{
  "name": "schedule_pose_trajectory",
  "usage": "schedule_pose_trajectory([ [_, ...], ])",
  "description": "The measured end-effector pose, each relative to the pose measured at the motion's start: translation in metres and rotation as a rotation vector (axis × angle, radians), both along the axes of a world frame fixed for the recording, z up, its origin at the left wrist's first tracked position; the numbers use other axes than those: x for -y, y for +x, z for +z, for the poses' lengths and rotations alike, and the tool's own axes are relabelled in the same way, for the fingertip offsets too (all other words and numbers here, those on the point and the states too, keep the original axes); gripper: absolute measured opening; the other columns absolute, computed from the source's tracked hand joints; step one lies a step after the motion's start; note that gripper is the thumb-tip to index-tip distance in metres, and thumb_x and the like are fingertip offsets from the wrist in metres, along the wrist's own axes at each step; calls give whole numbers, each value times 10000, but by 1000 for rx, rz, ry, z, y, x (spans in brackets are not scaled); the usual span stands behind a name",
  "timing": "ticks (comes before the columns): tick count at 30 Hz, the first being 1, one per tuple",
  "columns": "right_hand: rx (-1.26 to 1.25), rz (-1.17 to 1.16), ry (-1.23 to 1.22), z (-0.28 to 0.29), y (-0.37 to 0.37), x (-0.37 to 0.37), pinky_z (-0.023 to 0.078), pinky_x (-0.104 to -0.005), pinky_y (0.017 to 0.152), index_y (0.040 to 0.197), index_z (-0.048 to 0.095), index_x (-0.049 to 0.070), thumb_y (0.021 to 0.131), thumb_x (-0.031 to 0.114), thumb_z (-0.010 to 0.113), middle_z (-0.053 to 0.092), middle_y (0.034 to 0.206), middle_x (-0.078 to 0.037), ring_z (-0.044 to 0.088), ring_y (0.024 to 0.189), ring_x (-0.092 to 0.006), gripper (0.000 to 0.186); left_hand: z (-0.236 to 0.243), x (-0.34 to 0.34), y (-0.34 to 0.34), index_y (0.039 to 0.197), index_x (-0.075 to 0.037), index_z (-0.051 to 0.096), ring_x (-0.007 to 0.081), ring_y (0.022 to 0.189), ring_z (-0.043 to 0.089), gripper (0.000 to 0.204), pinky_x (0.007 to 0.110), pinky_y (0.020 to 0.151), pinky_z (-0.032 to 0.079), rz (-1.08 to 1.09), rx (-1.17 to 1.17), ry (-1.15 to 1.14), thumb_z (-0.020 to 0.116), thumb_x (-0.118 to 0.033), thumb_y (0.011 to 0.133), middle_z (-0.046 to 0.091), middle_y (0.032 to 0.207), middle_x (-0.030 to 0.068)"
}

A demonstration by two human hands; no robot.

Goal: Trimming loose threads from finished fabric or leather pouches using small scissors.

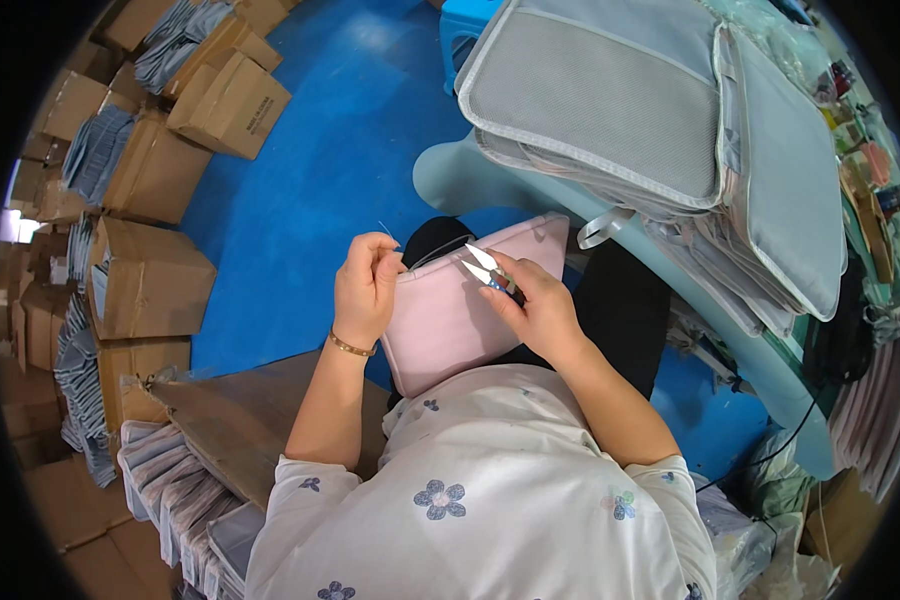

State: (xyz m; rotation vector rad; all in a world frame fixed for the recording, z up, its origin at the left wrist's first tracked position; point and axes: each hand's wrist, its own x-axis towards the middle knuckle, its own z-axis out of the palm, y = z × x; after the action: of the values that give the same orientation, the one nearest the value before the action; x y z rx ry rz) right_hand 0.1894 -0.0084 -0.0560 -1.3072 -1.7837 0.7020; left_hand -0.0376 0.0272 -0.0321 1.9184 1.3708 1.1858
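A flat pink fabric pouch (448, 322) lies across my lap. My left hand (366, 288) pinches its upper left corner and pulls a thin loose thread up from it. My right hand (533, 304) rests on the pouch's top edge and grips small metal thread snips (484, 266), whose blades point left toward the left hand. A thin gold bracelet sits on my left wrist.
A tall stack of grey fabric bags (660, 130) lies on the pale blue table (770, 365) at right. Cardboard boxes (150, 180) with bundled grey goods line the left side. A brown board (240, 415) and wrapped packs sit at lower left on the blue floor (340, 150).
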Motion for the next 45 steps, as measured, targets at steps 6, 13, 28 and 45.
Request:
schedule_pose_trajectory([
  [6, 22, 104, 175, 12, 16, -12, 523, -286, 622, 1010, 681, 112, 731, 122, 739, 657, 845, -33, 646, 727, -201, 286, 16, 7, 12, 959, -31, 532, 116, 623, 564, 128, 238, 571, 440, -35, 13, -147, 496, -152, 971, 632, 769, 46],
  [13, 240, 374, 424, 62, 37, -19, 522, -297, 633, 814, 713, 160, 674, 105, 668, 661, 848, 37, 623, 757, -153, 157, 29, 24, 28, 964, -18, 525, 129, 676, 621, 127, 241, 599, 469, -121, 72, -199, 499, -142, 968, 652, 763, 71],
  [28, 466, 335, 430, 91, 52, -7, 509, -287, 615, 775, 693, 141, 624, 144, 666, 640, 817, 41, 598, 756, -146, 154, 33, 31, 39, 971, -18, 518, 197, 687, 682, 81, 277, 574, 509, -159, -11, -60, 525, -94, 944, 650, 740, 95],
  [45, -258, 144, -323, 26, 75, 2, 462, -231, 758, 1068, 604, 11, 758, 57, 762, 596, 925, -13, 556, 851, -84, 350, 23, 30, 23, 977, -12, 551, 136, 636, 617, 112, 243, 581, 471, -174, 119, -112, 498, -109, 958, 656, 787, 76],
])
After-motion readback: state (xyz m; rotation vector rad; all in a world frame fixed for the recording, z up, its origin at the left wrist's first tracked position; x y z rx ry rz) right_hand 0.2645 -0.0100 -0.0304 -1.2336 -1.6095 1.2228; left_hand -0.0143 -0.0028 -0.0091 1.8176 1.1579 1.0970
